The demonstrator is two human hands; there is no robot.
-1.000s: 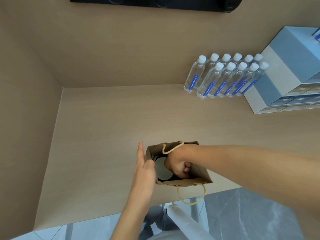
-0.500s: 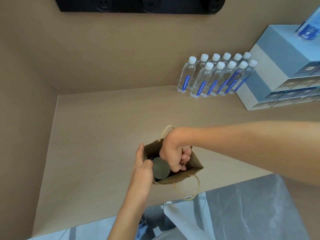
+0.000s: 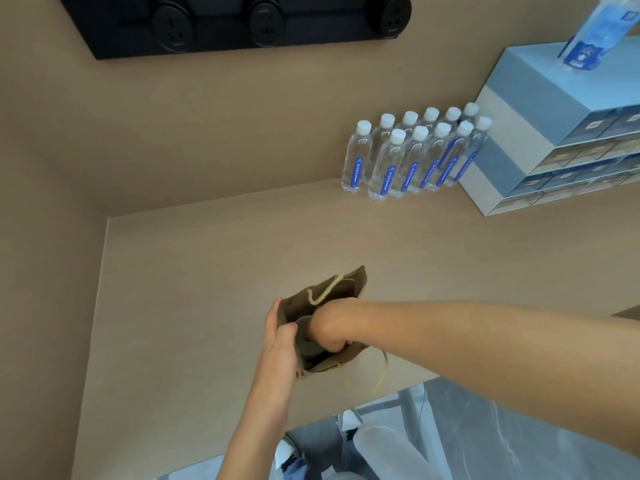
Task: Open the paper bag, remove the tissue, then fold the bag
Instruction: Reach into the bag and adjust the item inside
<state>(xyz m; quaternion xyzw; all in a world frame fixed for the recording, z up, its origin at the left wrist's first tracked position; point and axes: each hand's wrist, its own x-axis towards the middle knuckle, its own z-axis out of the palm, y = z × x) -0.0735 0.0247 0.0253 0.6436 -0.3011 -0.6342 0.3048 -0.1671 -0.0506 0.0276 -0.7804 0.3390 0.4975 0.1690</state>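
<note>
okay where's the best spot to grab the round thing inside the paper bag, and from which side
From above, through the open mouth of the paper bag: it is the only way in. The round thing lies deep between the walls, so close fingers around its rim. The right hand already reaches in there, while the left hand holds the bag's left wall. What the thing is, I cannot tell.

Paper bag [image 3: 348, 289]: brown kraft paper, matt, creased, with pale twisted cord handles [image 3: 325, 293]. Counter [image 3: 207, 306]: light wood-look laminate, smooth and matt (faint grain lines). Water bottles [image 3: 412, 157]: clear glossy plastic, white caps, blue labels. Stacked boxes [image 3: 530, 109]: smooth card, blue and cream. Socket panel [image 3: 221, 26]: black matt plastic. Floor [image 3: 519, 445]: grey polished stone, veined.
</note>
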